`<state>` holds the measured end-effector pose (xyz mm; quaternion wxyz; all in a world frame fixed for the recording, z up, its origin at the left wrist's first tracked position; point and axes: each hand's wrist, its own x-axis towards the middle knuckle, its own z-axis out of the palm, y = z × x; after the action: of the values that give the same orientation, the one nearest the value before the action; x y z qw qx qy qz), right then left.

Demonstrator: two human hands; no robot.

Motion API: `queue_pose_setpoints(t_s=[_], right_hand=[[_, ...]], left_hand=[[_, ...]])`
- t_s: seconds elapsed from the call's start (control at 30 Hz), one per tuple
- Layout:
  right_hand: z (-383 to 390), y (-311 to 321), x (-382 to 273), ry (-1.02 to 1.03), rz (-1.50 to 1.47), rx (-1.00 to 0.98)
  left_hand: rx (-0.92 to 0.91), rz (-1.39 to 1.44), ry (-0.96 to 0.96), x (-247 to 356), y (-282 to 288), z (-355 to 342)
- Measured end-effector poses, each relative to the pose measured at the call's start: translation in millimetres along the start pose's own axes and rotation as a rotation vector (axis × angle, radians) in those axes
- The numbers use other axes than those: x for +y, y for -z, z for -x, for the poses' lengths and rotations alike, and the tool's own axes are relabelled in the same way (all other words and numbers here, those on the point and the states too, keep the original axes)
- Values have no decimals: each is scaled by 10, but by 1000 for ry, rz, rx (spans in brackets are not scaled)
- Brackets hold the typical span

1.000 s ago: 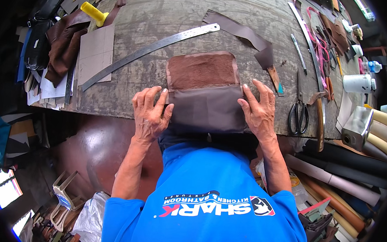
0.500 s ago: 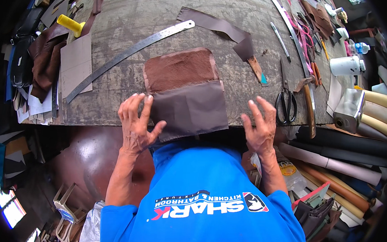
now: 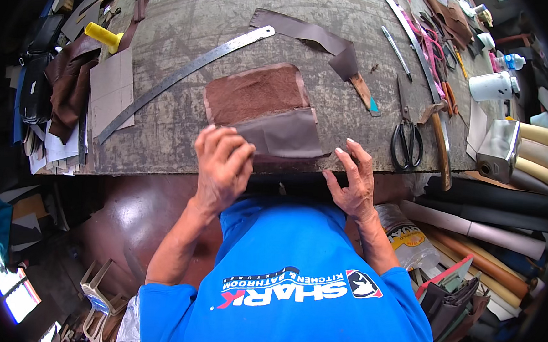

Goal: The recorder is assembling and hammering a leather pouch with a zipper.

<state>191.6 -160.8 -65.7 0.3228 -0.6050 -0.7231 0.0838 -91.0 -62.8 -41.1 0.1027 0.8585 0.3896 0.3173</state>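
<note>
Where half-covered: rough brown leather rectangle (image 3: 257, 95) beneath grey-brown sheet (image 3: 284, 134)
Left hand (image 3: 223, 168): since curled, grip unclear
Right hand (image 3: 354, 185): spread

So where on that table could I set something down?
There's bare tabletop between the steel ruler and the brown piece, and more beyond the dark strip, toward the far side. It's crowded along the right, with scissors, a pen and a white container, and along the left, with cardboard and leather scraps.
</note>
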Motion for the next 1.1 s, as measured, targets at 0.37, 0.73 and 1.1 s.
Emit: queue_pose_setpoints(t_s=[0.37,0.73,1.1], right_hand=[[26,-111,-46,-77,27,59],[-14,-99,-112,-82,44,53],[-5,-43,-111,-114,13,55]], left_hand=[[-11,-185,107,-964,-287,-846],[-326,-243,200,-858,-165,-1067],[-565,-88,279,-856,-200,-1295]])
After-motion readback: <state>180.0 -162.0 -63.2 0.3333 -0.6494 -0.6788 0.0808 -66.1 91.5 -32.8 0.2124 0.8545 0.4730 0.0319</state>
